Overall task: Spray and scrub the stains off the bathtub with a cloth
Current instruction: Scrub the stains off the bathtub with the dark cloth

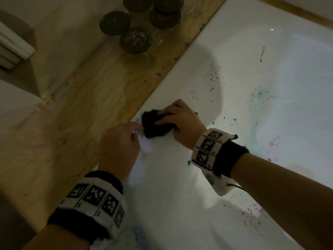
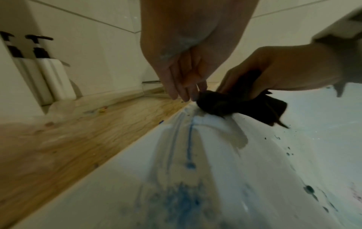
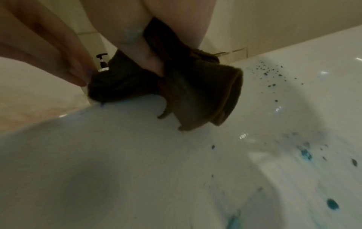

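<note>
Scrubbing at the bathtub rim

Looking from the left, we are seeing two white pump bottles [image 2: 49, 77] standing by the wall on the wooden ledge [image 1: 100, 98]. Our left hand [image 1: 119, 141] is hanging with its fingers [image 2: 182, 91] straight and together, the tips just beside the cloth, holding nothing. The dark cloth [image 1: 155, 124] is lying bunched on the white bathtub [image 1: 180, 204] rim. Our right hand [image 1: 180, 120] is gripping it from above, fingers curled around it. Blue-green stains [image 1: 259, 98] are spreading on the tub further right.
</note>
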{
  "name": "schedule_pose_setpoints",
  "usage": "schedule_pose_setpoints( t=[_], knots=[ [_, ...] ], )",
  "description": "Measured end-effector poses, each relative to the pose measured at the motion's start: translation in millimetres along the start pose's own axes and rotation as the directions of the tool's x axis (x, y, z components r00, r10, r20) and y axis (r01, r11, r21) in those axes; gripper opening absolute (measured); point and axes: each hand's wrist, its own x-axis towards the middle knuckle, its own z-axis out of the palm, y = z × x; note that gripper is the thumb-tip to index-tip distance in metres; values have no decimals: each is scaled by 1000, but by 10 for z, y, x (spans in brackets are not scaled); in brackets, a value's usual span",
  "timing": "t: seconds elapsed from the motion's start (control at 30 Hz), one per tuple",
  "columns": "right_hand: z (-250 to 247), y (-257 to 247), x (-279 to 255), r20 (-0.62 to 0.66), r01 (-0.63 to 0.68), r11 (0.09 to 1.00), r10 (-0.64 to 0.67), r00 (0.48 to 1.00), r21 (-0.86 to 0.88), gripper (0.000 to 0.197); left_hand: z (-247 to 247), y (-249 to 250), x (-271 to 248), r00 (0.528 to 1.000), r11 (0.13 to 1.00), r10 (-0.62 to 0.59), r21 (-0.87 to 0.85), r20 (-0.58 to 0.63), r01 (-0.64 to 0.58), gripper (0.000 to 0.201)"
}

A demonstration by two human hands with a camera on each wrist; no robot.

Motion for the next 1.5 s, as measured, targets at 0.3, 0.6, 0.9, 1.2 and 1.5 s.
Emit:
schedule_pose_setpoints(
  t=[0.3,0.6,0.9,1.2,1.5],
  knots=[
    [-328,80,164,-197,-468,883,451,871,-46,53,16,-14,-141,960,985,-166,76,223,153,67],
    [132,-153,238,145,-73,985,95,985,-154,46,-70,-133,-155,978,978,-208,-16,-19,208,27],
    [150,-549,-180,-68,-273,929,298,952,248,40,-178,-136,-113,879,895,-443,32,176,445,26],
    [18,-1062,-729,170,-474,740,451,876,478,71,-285,13,-242,871,826,-468,-278,150,491,33],
    [518,-1272,-1315,592,-647,759,486,643,79,93,-421,-153,104,990,930,-5,364,142,-48,29]
  ],
)
